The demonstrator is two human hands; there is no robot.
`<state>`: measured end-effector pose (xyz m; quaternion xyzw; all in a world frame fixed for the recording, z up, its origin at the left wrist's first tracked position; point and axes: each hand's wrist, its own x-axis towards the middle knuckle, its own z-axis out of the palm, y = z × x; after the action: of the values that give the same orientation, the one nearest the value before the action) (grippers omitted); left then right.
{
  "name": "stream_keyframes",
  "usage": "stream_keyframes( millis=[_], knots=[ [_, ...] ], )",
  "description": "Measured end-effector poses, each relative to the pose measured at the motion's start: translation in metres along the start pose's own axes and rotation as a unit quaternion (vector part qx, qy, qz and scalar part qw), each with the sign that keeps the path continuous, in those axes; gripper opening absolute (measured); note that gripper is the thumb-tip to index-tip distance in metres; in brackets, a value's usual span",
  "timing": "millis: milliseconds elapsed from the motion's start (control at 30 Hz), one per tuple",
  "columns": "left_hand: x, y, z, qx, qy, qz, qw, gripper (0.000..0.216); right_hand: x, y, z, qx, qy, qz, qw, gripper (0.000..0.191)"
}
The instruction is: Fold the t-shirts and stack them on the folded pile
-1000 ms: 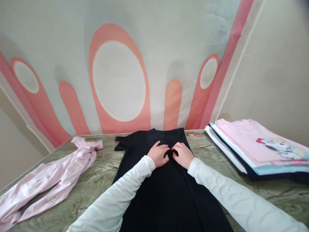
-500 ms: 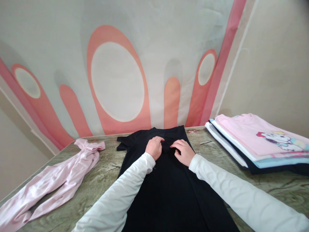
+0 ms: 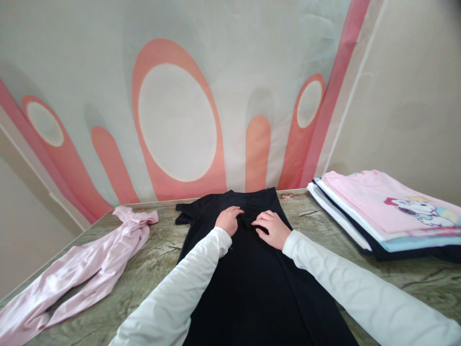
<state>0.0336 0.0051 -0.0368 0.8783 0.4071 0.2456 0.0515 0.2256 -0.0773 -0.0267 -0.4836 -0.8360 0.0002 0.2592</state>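
A black T-shirt [image 3: 248,283] lies lengthwise on the table, its neck end near the far edge and a short sleeve [image 3: 184,213] sticking out at the left. Near the neck end, my left hand [image 3: 229,220] grips the cloth, fingers bent and pointing right; its thumb is hidden. Just across from it, my right hand [image 3: 272,229] pinches the same shirt, thumb and fingertips close together at a small dark fold between the hands. The lower part of the shirt runs toward me beneath my forearms.
A twisted pink garment [image 3: 93,269] lies on the left of the wood-patterned table [image 3: 162,254]. On the right is a stack of folded clothes [image 3: 367,206], topped by a pink one with a cartoon dog print. A wall with a coral pattern [image 3: 176,187] rises behind the table.
My right hand has shifted slightly left and its thumb has moved closer to the fingertips. My left hand has moved a little to the left. The shirt stays in place.
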Motion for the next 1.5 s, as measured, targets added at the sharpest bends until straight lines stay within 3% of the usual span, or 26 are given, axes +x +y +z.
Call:
stream_keyframes(
  millis=[567, 767, 900, 1000, 1200, 1333, 1500],
  knots=[
    [-0.002, -0.001, 0.002, 0.032, 0.007, -0.015, 0.999, 0.046, 0.005, -0.002, -0.003, 0.027, -0.012, -0.010, 1.000, 0.017],
    [-0.001, 0.003, -0.001, 0.056, 0.036, -0.056, 0.996, 0.038, 0.006, 0.000, 0.000, 0.052, -0.012, -0.008, 0.999, 0.017],
    [0.000, 0.007, -0.004, 0.060, 0.062, -0.010, 0.996, 0.033, 0.006, 0.001, 0.003, 0.063, -0.010, -0.005, 0.998, 0.016],
    [-0.001, 0.010, -0.005, 0.066, 0.043, 0.029, 0.996, 0.025, 0.006, 0.003, 0.004, 0.068, -0.011, -0.006, 0.998, 0.015],
    [-0.002, 0.016, -0.008, 0.086, 0.039, -0.008, 0.996, 0.023, 0.004, 0.002, 0.003, 0.076, -0.010, -0.013, 0.997, 0.014],
    [-0.003, 0.017, -0.009, 0.078, 0.037, 0.015, 0.996, 0.027, 0.004, 0.001, 0.002, 0.107, -0.004, -0.029, 0.994, 0.014],
    [-0.006, 0.014, -0.003, 0.095, -0.038, 0.015, 0.995, 0.043, 0.018, 0.033, 0.005, 0.142, 0.022, 0.018, 0.989, 0.030]
  ],
)
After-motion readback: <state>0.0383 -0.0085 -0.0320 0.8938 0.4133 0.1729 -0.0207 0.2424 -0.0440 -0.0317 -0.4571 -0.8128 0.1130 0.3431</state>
